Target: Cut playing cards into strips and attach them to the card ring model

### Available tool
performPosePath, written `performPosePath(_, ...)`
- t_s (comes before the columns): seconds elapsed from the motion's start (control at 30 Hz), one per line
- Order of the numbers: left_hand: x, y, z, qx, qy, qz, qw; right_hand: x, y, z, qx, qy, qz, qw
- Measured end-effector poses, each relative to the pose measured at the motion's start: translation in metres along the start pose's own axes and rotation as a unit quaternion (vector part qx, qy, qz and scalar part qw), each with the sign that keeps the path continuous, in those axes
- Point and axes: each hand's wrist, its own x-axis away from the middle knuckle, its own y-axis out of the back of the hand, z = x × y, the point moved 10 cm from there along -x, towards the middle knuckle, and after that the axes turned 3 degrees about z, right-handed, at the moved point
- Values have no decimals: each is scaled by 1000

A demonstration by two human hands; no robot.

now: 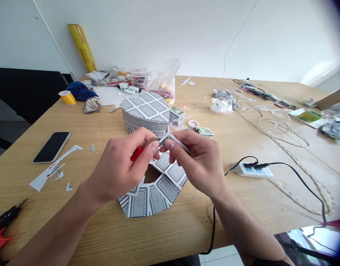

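Note:
Above the middle of the table my two hands meet. My left hand (pixel 121 162) is closed around a small tool with a red handle (pixel 136 153) and a thin metal end; the fingers hide most of it, so its exact kind cannot be told. My right hand (pixel 196 159) pinches a playing card (pixel 174 137) with a white border, and the tool's metal end touches or nearly touches its near corner. Below the hands lies a ring of overlapping patterned playing cards (pixel 158 199). Behind them stands a rounded, card-covered box (pixel 145 109).
At left are a phone (pixel 52 147), paper scraps (pixel 52 170) and a black pointed tool (pixel 9 218). A power strip (pixel 253 170) with black cables sits at right. Card stacks (pixel 177 114), a plastic bag (pixel 166 79) and a yellow roll (pixel 81 48) are farther back.

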Motion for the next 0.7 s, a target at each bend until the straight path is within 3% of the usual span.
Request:
performPosePath(0.4, -1, 0, -3, -16, 14, 13, 1000, -2, 1, 2, -31, 7, -12, 999)
performPosePath(0.7, -1, -2, -3, -20, 12, 8, 1000, 4, 1, 0, 20, 10, -22, 1000)
